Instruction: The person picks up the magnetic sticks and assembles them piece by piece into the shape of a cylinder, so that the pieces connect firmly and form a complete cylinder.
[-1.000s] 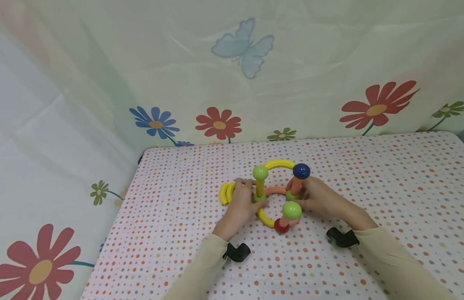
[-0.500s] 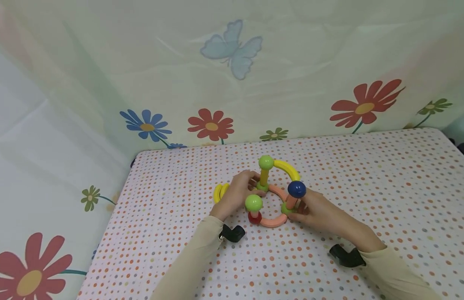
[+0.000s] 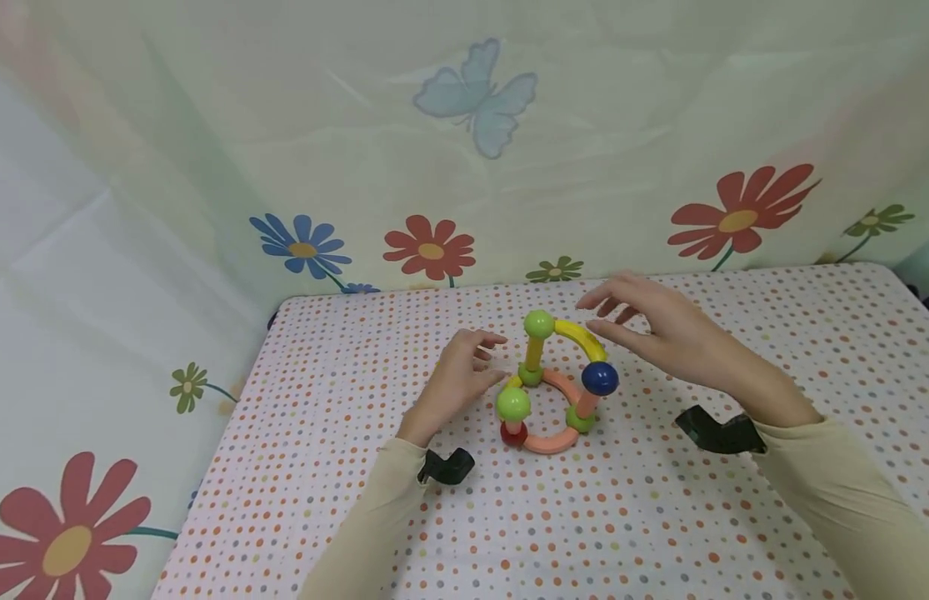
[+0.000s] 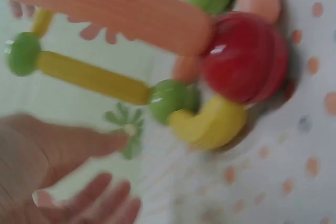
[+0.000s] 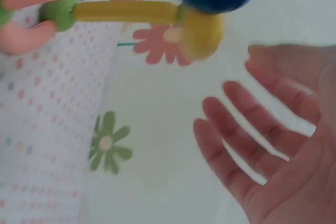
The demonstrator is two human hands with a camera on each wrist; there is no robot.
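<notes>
A toy frame of curved and straight rods joined by balls stands on the dotted table. Its base ring has a red ball (image 3: 513,433), a green ball (image 3: 580,418) and salmon curved rods (image 3: 551,442). Upright rods carry a front light green ball (image 3: 514,404), a back light green ball (image 3: 539,324) and a blue ball (image 3: 601,378). A yellow curved rod (image 3: 581,338) links the last two on top. My left hand (image 3: 457,375) is just left of the frame, fingers loosely bent, holding nothing. My right hand (image 3: 662,329) hovers beyond the blue ball, fingers spread, apart from the yellow rod.
The tablecloth (image 3: 344,467) is white with coloured dots. Behind it hangs a pale curtain (image 3: 614,167) with flowers and a butterfly. Black wrist mounts sit on the left sleeve (image 3: 447,467) and the right sleeve (image 3: 719,432).
The frame was turned between both hands, then let go. My right hand has lifted up and away; my left has drawn back leftward. The loose yellow curved rods at left are no longer visible.
</notes>
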